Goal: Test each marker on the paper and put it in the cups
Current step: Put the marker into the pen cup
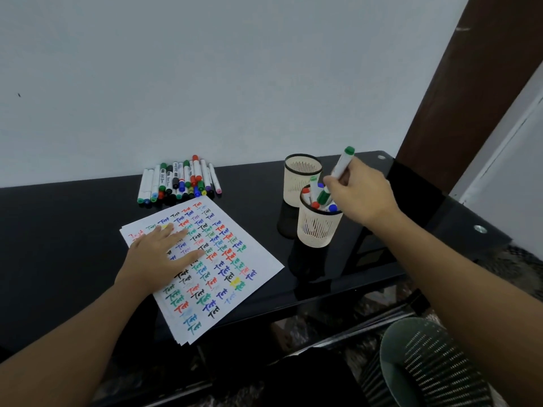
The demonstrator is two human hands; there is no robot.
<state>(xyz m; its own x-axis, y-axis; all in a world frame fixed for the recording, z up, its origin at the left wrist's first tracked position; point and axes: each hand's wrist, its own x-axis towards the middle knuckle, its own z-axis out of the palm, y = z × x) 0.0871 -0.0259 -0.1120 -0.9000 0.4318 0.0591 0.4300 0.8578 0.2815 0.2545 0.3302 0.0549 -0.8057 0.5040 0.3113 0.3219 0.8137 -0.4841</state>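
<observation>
My right hand (360, 195) grips a white marker with green ends (343, 162), tilted over the near beige mesh cup (318, 230), with its lower green end in or at the cup's mouth. That cup holds several markers with red, blue and green caps. A second beige cup (301, 176) stands just behind it; I see nothing inside. My left hand (160, 254) lies flat with spread fingers on the white paper (235, 277), which is covered in rows of coloured test words. A pile of loose markers (179, 182) lies beyond the paper, by the wall.
Everything sits on a glossy black table (73, 230) against a pale wall. A brown door frame (458, 89) rises at the right. A mesh chair back (435, 365) is at the lower right, below the table's front edge.
</observation>
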